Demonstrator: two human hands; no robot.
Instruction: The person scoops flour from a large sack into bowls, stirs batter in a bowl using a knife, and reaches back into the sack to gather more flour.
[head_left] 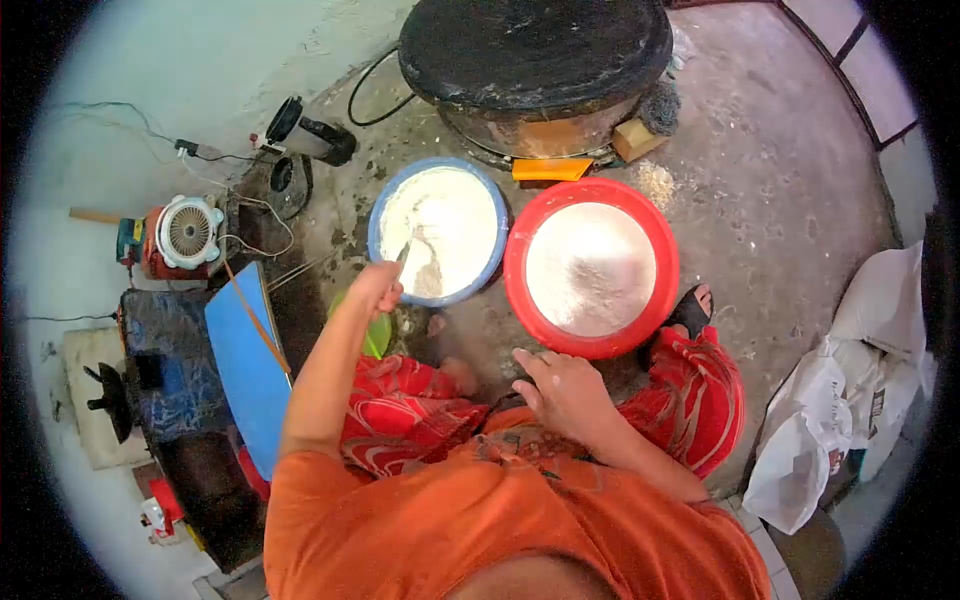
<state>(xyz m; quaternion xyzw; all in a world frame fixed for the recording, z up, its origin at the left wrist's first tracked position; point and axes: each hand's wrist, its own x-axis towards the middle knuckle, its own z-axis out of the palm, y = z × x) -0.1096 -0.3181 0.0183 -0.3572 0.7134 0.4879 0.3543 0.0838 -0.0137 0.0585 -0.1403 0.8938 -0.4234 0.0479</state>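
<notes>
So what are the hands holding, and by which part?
The bare left hand grips a slim, greyish utensil, apparently by its handle end. The bare right hand holds nothing.

Ctr bright; edges dark, warped, prob. blurry.

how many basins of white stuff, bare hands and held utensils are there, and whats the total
Basins of white stuff: 2 (blue basin, red basin)
Bare hands: 2 (left hand, right hand)
Held utensils: 1 (utensil in left hand)
Total: 5
</notes>
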